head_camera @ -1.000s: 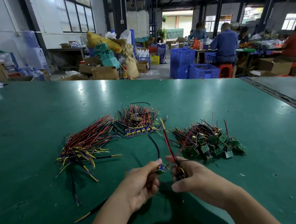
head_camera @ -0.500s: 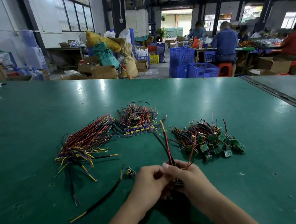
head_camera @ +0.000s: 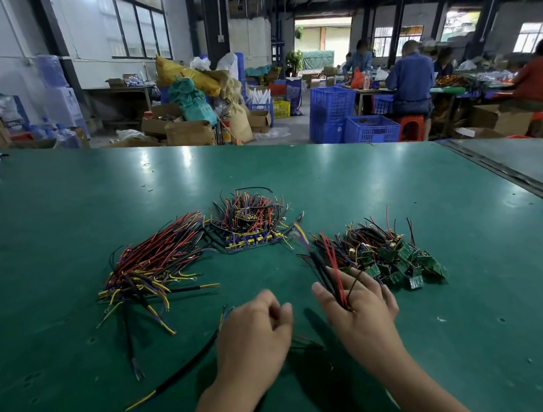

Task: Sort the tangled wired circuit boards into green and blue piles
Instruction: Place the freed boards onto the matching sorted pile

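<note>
Your right hand [head_camera: 360,311] grips a bunch of red and black wires [head_camera: 331,267] just beside the green pile [head_camera: 405,260]. The board on them is hidden in your palm, so its colour cannot be confirmed. Half a second ago both hands were closed together over this tangle. They are now apart, which I judge to mean the piece is freed. Your left hand [head_camera: 255,329] has curled fingers; I cannot tell whether it holds anything. A loose black lead [head_camera: 181,373] lies on the surface [head_camera: 57,216] beside it. The blue pile [head_camera: 249,233] lies farther back, apart from both hands.
</note>
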Demonstrator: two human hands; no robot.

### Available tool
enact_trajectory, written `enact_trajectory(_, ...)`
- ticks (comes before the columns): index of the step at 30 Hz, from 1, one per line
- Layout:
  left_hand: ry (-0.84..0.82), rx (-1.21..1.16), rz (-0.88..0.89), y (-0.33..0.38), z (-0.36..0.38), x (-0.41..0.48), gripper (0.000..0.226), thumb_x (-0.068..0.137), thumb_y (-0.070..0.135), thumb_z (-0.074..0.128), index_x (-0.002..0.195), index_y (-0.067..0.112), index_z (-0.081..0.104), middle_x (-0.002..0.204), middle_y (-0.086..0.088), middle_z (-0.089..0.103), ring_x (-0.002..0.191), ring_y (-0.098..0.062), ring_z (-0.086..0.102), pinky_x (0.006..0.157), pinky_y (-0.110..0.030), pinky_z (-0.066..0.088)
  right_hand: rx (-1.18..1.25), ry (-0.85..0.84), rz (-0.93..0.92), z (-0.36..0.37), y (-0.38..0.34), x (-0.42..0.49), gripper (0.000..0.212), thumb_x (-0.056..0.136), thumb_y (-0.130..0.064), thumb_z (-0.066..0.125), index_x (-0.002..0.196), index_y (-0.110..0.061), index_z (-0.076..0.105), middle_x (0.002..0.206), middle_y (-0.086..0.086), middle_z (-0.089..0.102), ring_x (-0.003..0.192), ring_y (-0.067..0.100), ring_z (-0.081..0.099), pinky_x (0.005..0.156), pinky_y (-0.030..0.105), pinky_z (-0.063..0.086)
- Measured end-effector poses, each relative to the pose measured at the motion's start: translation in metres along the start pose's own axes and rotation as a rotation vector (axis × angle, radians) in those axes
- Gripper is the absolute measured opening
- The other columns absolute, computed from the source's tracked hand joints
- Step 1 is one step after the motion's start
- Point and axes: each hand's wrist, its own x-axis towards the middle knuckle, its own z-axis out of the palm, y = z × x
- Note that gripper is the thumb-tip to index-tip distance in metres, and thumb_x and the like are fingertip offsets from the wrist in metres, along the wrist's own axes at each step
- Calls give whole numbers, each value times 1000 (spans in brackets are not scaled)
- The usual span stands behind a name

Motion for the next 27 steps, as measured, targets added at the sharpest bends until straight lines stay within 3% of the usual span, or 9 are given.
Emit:
enact_trajectory(2,192,5,25,-3,-10,5,21,86,33,63,74,23,48,70,7,54,74,-23,55,63,-35,42,33,14,-23,-1,4,0,61,95,-61,37,50,-25,59,102,-25,66,120,-2,45,111,31,15)
enact_trajectory(3,277,1,23,-5,-16,8,19,84,28,65,77,22,48,76,4,54,77,-24,53,63,-36,42,106,-3,-25,-2,6,0,64,95,-61,34,52,-24,62,87,-17,70,103,-1,56,106,31,29)
enact_trajectory(5,396,20,-21,-10,-26,13,20,80,22,68,82,16,49,84,-2,53,84,-26,50,64,-38,42,292,-89,12,-3,8,-1,58,95,-57,39,60,-21,69,70,-1,72,70,7,65,78,33,52)
enact_trajectory(7,418,39,-119,-17,-32,16,25,78,22,69,90,13,49,93,-8,53,92,-31,49,67,-41,43,335,-174,60,-3,6,-2,45,97,-47,45,70,-23,71,70,1,72,54,10,64,62,31,54)
enact_trajectory(9,308,126,-254,-25,-36,18,35,82,36,66,100,14,46,105,-10,56,101,-33,51,76,-43,43,351,-238,76,1,5,-4,34,100,-40,46,80,-25,69,75,-4,74,45,11,60,55,30,53)
enact_trajectory(13,-21,340,-400,-37,-36,20,65,79,79,35,108,21,42,112,-3,61,108,-28,56,85,-42,41,330,-249,98,5,6,-5,30,101,-38,47,79,-30,66,76,6,75,44,13,58,56,36,55)
enact_trajectory(18,-68,410,-355,-31,-18,17,94,68,91,32,131,21,30,113,-3,66,111,-26,59,90,-43,40,214,-403,53,9,3,-8,31,99,-39,49,94,-19,72,84,5,76,74,14,69,74,32,53)
enact_trajectory(23,-115,296,-317,-24,-3,16,102,65,68,73,137,25,15,118,-2,65,114,-26,58,91,-40,42,374,-564,34,14,-5,-16,31,101,-37,48,90,-20,71,86,1,77,84,24,71,80,37,54)
enact_trajectory(27,-54,127,-185,-24,2,16,90,71,29,81,135,29,17,111,0,64,101,-26,63,82,-36,49,610,-559,150,8,-8,-12,27,103,-27,46,90,-14,66,80,3,77,70,25,63,57,28,51)
